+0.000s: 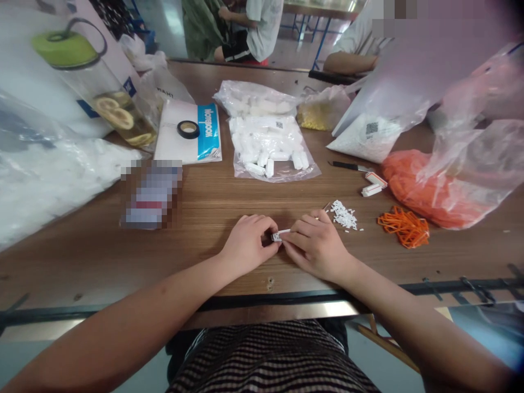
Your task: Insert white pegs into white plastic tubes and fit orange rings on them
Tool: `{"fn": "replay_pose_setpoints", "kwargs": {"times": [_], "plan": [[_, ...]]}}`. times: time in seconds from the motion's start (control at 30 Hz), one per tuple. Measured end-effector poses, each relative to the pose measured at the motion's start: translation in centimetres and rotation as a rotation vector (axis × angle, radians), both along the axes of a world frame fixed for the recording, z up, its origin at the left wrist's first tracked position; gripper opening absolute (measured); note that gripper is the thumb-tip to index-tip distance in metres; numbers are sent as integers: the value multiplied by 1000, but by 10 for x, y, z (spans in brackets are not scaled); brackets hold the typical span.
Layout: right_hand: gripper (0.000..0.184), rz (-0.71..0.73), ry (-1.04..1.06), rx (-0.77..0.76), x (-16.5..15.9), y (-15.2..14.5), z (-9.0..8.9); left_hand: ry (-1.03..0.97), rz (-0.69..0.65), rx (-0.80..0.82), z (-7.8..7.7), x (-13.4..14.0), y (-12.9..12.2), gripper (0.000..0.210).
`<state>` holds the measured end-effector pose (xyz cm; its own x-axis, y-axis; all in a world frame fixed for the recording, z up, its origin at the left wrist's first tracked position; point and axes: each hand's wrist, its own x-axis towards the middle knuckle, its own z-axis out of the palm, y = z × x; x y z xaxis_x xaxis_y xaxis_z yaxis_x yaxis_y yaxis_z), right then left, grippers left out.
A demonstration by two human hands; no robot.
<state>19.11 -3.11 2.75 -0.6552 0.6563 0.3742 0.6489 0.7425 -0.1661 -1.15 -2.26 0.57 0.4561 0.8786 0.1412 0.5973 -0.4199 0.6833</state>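
Between my hands, just above the table or resting on it, is a small white plastic housing (280, 235). My left hand (250, 240) pinches its left end between thumb and fingers. My right hand (317, 243) is closed at the right side of the same piece, its fingertips covering part of it. A thin tool-like tip (326, 207) sticks out near the right knuckles; whether I hold it is unclear. A pile of tiny white pieces (344, 215) lies right of that hand. Farther right is a heap of orange rectangular frames (404, 227).
A bag of white housings (270, 142) lies ahead, near a notebook (208, 134) with a tape roll (188, 129). A phone (149, 196) and bottle (98, 82) stand left. A craft knife (347, 166), white-and-red pieces (373, 185) and an orange-filled bag (426, 185) are right. People sit beyond.
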Motion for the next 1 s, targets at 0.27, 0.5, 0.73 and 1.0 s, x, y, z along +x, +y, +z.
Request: {"fn": "replay_pose_setpoints", "kwargs": {"times": [0.27, 0.5, 0.73, 1.0], "plan": [[22, -44, -104, 45, -3, -7, 6, 23, 14, -4, 2, 2, -1, 10], [18, -667, 52, -259, 106, 31, 21, 31, 18, -10, 1, 1, -1, 9], [23, -761, 148, -451, 149, 32, -4, 32, 2, 19, -1, 0, -1, 9], [21, -730, -33, -153, 143, 36, -11, 40, 5, 19, -2, 0, -1, 10]]}}
